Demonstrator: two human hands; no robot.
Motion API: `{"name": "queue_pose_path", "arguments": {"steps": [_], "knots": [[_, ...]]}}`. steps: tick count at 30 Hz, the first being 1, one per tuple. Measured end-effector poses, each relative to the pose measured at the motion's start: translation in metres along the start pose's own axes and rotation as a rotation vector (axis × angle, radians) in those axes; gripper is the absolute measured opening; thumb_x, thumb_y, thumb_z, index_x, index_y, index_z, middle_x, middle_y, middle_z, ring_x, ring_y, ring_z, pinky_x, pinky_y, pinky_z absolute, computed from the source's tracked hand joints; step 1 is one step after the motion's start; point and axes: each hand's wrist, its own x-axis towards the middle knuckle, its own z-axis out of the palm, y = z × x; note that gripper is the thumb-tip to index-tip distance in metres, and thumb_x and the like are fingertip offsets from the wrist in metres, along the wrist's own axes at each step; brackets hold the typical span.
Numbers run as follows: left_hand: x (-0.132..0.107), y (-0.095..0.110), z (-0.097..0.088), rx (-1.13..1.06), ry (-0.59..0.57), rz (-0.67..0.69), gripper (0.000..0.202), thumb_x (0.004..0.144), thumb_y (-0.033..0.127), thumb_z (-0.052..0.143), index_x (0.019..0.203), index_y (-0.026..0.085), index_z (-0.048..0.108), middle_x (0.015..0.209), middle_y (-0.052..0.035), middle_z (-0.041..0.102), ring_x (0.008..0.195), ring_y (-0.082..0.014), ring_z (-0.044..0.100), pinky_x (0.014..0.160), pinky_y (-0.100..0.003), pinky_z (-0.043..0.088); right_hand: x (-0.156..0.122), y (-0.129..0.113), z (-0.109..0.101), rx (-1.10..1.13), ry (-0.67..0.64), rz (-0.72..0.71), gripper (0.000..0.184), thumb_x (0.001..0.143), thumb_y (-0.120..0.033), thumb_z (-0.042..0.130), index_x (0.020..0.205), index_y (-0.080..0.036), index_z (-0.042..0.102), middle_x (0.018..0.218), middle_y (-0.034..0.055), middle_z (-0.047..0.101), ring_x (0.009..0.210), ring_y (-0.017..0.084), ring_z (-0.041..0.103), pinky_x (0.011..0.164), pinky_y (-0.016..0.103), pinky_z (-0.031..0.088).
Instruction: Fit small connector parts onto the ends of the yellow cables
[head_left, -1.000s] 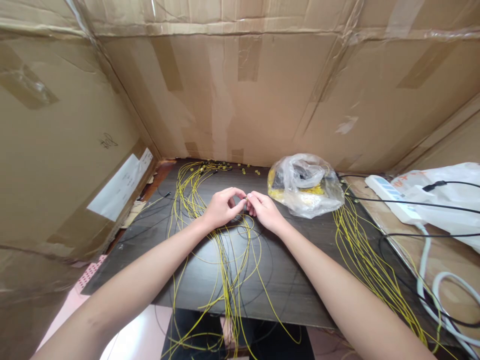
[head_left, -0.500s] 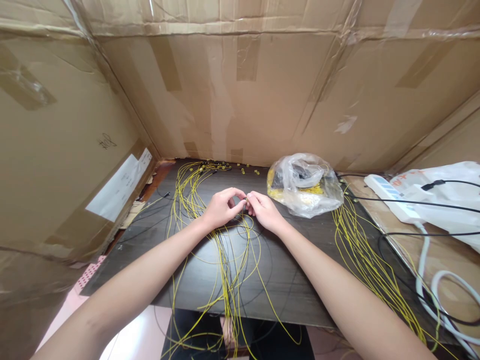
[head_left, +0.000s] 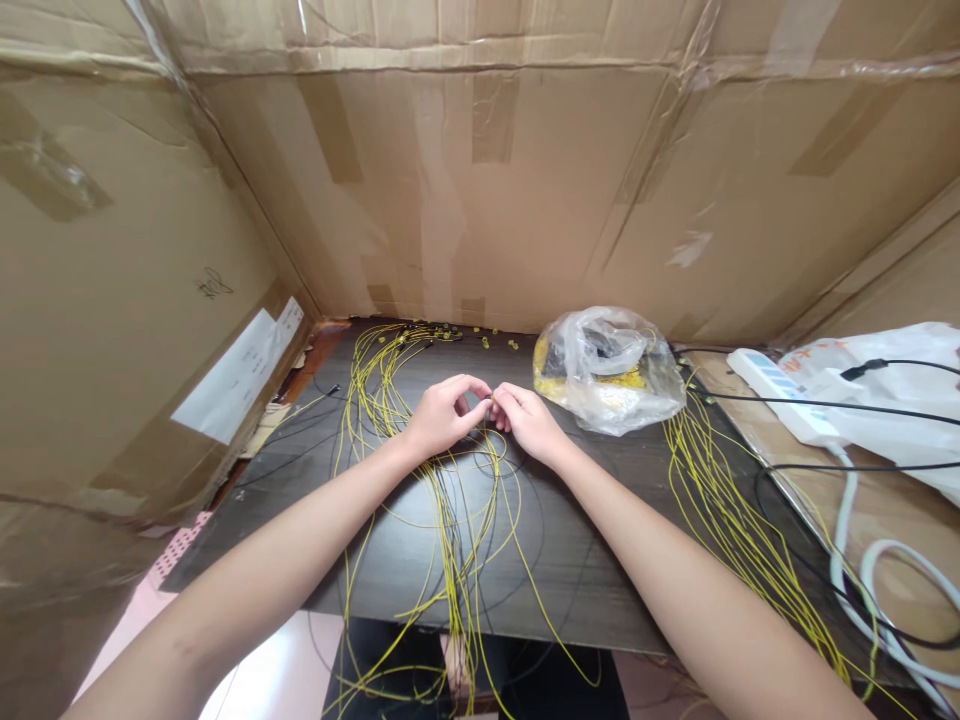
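Over the middle of the dark table, my left hand (head_left: 450, 415) and my right hand (head_left: 523, 420) meet at the fingertips. Both are pinched around one small piece, which is too tiny and covered to name; a bit of yellow shows there. Thin yellow cables (head_left: 454, 560) run beneath my hands and hang over the front edge in a loose bundle. More of these cables curve up on the left to dark connector ends (head_left: 420, 335) at the back. Small yellow caps (head_left: 486, 343) lie scattered near the cardboard wall.
A clear plastic bag (head_left: 611, 375) with yellow pieces stands at the back right. Another yellow cable bundle (head_left: 720, 490) trails down the right side. Beyond it are a white power strip (head_left: 787, 395), black cords and a white plastic bag (head_left: 900, 390). Cardboard walls (head_left: 450, 200) enclose the table (head_left: 585, 540).
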Motion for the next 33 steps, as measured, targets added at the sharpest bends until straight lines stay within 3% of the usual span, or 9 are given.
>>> {"name": "queue_pose_path", "arguments": {"steps": [5, 10, 16, 24, 33], "knots": [[-0.0002, -0.0002, -0.0002, 0.005, -0.002, 0.033, 0.007, 0.093, 0.023, 0.065, 0.096, 0.018, 0.068, 0.086, -0.0008, 0.071, 0.055, -0.0087, 0.056, 0.06, -0.023, 0.048, -0.0002, -0.0004, -0.0001, -0.019, -0.012, -0.043, 0.052, 0.098, -0.066, 0.044, 0.072, -0.022, 0.054, 0.07, 0.0006, 0.059, 0.062, 0.015, 0.053, 0.064, 0.029, 0.045], [0.0001, -0.0008, 0.0, -0.009, -0.012, 0.008, 0.01, 0.094, 0.025, 0.065, 0.098, 0.018, 0.07, 0.086, -0.0014, 0.073, 0.054, -0.0086, 0.056, 0.06, -0.023, 0.049, -0.0004, -0.0001, -0.0002, -0.015, -0.006, -0.043, 0.054, 0.098, -0.069, 0.044, 0.073, -0.022, 0.054, 0.07, 0.0005, 0.059, 0.061, 0.014, 0.053, 0.065, 0.029, 0.046], [0.0002, 0.0008, -0.0001, -0.018, -0.015, -0.018, 0.009, 0.092, 0.025, 0.066, 0.096, 0.018, 0.07, 0.084, -0.0011, 0.073, 0.055, -0.0093, 0.056, 0.06, -0.024, 0.049, -0.0007, -0.0012, 0.0002, -0.02, -0.008, -0.035, 0.05, 0.099, -0.064, 0.044, 0.074, -0.022, 0.054, 0.07, 0.0001, 0.059, 0.062, 0.015, 0.054, 0.063, 0.029, 0.045], [-0.0004, 0.0007, 0.0005, -0.014, -0.002, -0.016, 0.011, 0.093, 0.027, 0.065, 0.097, 0.018, 0.07, 0.085, -0.0012, 0.072, 0.054, -0.0093, 0.056, 0.059, -0.024, 0.048, -0.0017, -0.0007, 0.0003, 0.053, 0.02, 0.029, 0.027, 0.092, -0.048, 0.054, 0.083, -0.023, 0.054, 0.071, -0.0025, 0.059, 0.062, 0.014, 0.054, 0.062, 0.028, 0.043], [-0.0007, 0.0018, 0.0005, -0.01, -0.008, 0.007, 0.008, 0.094, 0.024, 0.064, 0.096, 0.018, 0.068, 0.085, -0.001, 0.071, 0.054, -0.0091, 0.056, 0.061, -0.024, 0.049, -0.0005, -0.0014, 0.0, 0.009, -0.006, -0.022, 0.049, 0.098, -0.064, 0.045, 0.074, -0.022, 0.054, 0.068, -0.0003, 0.058, 0.061, 0.014, 0.053, 0.062, 0.029, 0.045]]}}
